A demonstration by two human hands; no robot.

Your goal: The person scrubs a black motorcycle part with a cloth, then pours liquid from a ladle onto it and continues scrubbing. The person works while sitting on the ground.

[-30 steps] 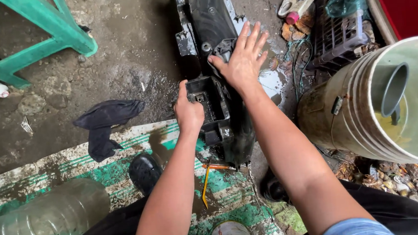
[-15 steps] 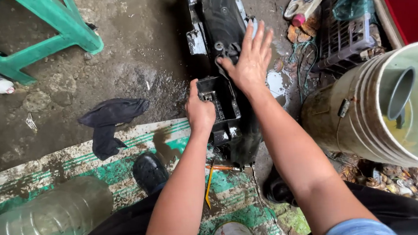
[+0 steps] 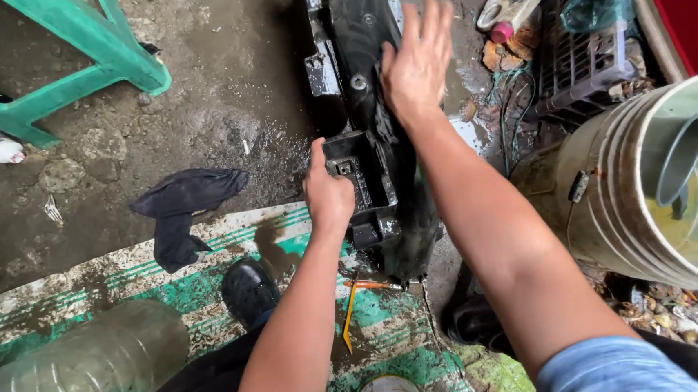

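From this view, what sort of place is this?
Probably an informal outdoor repair or wash spot on bare ground. The left hand grips a dirty black plastic vehicle panel lying on muddy concrete, the right hand lies flat on it, and a metal drum of murky liquid stands beside it.

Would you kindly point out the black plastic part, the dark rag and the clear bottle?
black plastic part (image 3: 358,40), head view, on its upper glossy surface.
dark rag (image 3: 181,199), head view, on the middle of the cloth.
clear bottle (image 3: 83,374), head view, on its ribbed side.
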